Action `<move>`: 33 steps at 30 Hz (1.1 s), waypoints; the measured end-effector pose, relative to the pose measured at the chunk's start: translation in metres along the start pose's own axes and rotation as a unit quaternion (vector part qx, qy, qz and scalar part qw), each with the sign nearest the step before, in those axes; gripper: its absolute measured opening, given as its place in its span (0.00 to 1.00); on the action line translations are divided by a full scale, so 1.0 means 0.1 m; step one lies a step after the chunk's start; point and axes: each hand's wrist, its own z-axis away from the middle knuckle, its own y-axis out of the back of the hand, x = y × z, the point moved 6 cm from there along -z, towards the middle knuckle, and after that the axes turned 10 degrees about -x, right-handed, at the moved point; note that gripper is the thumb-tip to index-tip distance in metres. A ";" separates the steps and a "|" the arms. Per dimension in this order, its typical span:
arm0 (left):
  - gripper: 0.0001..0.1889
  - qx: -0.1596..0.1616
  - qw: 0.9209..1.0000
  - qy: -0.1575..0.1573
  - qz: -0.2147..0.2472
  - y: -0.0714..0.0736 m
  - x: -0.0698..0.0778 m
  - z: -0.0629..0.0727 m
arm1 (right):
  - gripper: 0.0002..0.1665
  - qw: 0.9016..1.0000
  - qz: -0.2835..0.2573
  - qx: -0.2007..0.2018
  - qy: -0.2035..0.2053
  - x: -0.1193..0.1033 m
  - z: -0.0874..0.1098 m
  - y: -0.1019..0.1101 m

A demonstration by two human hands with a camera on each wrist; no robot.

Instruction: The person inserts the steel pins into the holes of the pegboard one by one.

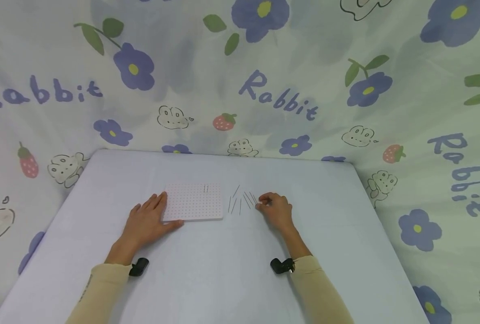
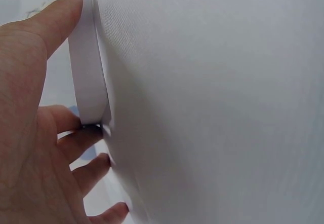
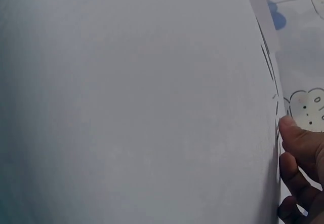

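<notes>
A white board [image 1: 193,202] with a grid of small holes lies flat on the table. Two thin dark pins [image 1: 206,188] stand up near its far right corner. My left hand [image 1: 147,222] rests against the board, its fingers spread along the left side and the thumb at the front edge [image 2: 88,57]. Several thin dark pins [image 1: 235,206] lie loose to the right of the board. At the right end of these, my right hand [image 1: 277,211] has its fingers bent and the fingertips low at the table. Whether a pin is between them is too small to tell.
The white table [image 1: 232,279] extends around the board on all sides. Behind it and along the sides hangs a patterned curtain [image 1: 191,67]. A small black wrist camera [image 1: 139,267] sits at the left sleeve, another black camera [image 1: 281,265] at the right.
</notes>
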 end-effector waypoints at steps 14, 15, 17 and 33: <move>0.58 0.007 1.000 0.001 -0.003 -0.02 -0.01 -0.01 | 0.12 0.999 0.026 -0.010 -0.023 -0.02 -0.07 -0.02; 0.58 0.007 1.000 0.001 -0.003 -0.01 0.00 -0.01 | 0.12 0.999 0.030 -0.011 -0.025 -0.02 -0.08 -0.02; 0.58 0.005 1.000 0.001 -0.002 0.00 0.00 -0.01 | 0.11 0.999 0.035 -0.014 -0.029 -0.01 -0.08 -0.02; 0.59 -0.004 1.000 -0.002 0.007 0.01 0.01 0.01 | 0.05 0.999 -0.004 -0.044 -0.026 0.02 -0.09 0.05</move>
